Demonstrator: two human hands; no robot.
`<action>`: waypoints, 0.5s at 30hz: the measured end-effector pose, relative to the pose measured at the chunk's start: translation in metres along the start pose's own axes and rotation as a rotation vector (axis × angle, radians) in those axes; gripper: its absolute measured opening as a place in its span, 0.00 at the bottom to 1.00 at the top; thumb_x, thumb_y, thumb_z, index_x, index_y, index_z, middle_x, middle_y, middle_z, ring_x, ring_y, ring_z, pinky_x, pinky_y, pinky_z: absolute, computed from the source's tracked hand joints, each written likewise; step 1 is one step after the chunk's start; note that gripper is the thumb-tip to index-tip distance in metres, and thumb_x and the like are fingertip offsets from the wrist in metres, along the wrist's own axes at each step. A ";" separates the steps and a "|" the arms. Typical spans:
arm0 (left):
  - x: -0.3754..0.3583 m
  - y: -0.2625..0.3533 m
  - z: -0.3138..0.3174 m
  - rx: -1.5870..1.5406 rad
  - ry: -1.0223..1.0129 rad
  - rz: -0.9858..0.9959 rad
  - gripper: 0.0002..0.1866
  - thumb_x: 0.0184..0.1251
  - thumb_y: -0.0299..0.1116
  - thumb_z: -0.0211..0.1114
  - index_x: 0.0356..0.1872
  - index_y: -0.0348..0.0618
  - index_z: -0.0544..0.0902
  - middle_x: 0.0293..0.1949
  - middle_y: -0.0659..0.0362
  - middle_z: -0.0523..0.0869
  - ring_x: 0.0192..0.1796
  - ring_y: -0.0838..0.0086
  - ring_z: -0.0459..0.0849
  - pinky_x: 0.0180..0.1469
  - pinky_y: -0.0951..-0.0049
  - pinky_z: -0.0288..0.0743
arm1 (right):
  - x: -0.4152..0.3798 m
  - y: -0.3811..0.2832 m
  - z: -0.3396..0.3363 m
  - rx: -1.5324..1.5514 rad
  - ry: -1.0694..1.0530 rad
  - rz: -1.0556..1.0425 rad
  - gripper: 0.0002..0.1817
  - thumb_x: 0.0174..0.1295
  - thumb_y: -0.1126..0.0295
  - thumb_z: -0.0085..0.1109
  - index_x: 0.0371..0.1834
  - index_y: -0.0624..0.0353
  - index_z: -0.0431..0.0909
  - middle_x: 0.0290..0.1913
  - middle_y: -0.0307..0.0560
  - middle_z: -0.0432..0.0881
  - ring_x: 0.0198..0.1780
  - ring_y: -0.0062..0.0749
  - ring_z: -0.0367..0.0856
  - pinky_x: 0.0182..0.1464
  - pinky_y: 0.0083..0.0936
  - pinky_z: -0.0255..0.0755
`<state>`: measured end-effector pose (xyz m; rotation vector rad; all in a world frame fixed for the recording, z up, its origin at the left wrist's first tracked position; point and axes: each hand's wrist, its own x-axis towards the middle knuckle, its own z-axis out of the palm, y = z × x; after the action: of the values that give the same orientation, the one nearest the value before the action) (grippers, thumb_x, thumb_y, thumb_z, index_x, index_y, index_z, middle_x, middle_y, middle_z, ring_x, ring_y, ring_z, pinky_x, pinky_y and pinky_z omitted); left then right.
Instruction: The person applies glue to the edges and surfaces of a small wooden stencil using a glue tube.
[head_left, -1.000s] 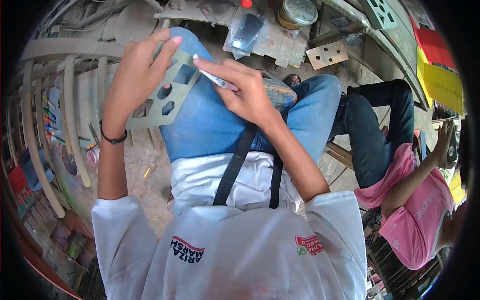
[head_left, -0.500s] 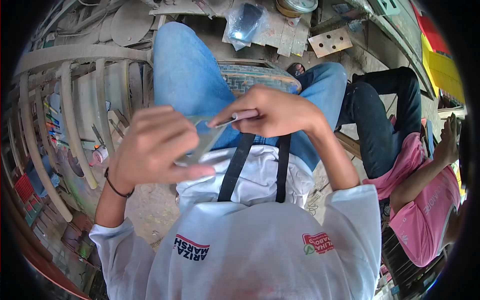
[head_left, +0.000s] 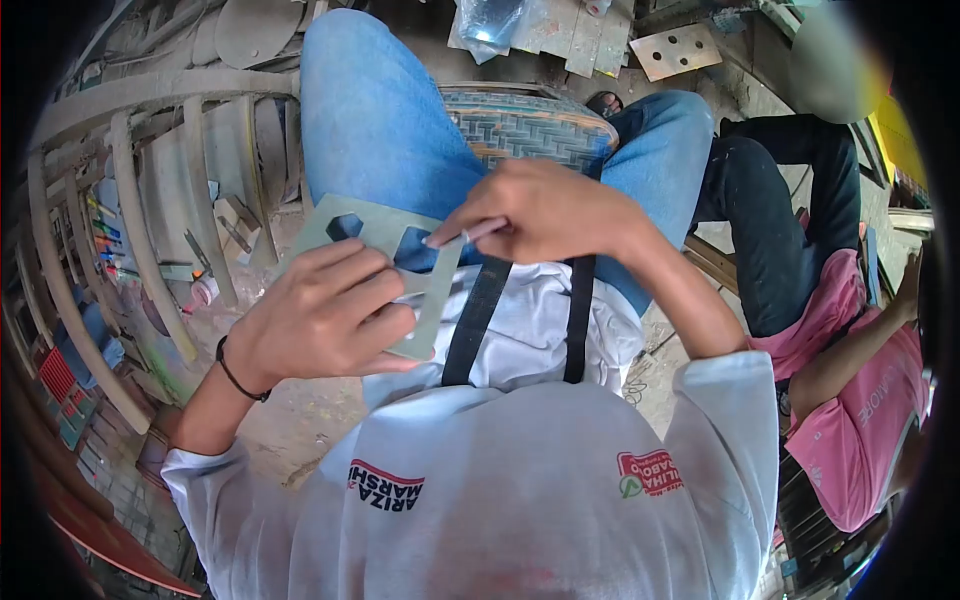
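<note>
Head view: the left hand (head_left: pixel 325 315) grips the plate (head_left: pixel 380 228) between thumb and curled fingers near the left thigh (head_left: pixel 375 110), likely steadying it while the right hand's (head_left: pixel 555 205) fingers pinch a slim tool (head_left: pixel 486 228) beside a cut-out (head_left: pixel 418 256).

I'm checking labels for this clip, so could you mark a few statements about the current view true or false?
1. The left hand holds the flat plate. True.
2. The black wristband is on the right wrist. False: it is on the left.
3. The right hand holds a slim tool. True.
4. The plate has no openings. False: cut-out openings show in it.
5. The other person's shirt is pink. True.
</note>
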<state>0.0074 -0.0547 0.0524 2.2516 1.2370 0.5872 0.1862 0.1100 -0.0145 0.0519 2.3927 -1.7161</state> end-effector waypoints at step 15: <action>0.001 0.001 0.001 0.055 0.044 -0.045 0.22 0.44 0.45 0.75 0.22 0.42 0.72 0.31 0.57 0.80 0.35 0.62 0.81 0.33 0.64 0.75 | 0.004 -0.014 0.018 -0.153 0.136 -0.070 0.21 0.47 0.77 0.62 0.48 0.54 0.83 0.29 0.53 0.81 0.34 0.51 0.82 0.34 0.40 0.75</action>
<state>0.0098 -0.0544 0.0525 2.2609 1.3370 0.5957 0.1831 0.0885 -0.0072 0.0653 2.6473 -1.6008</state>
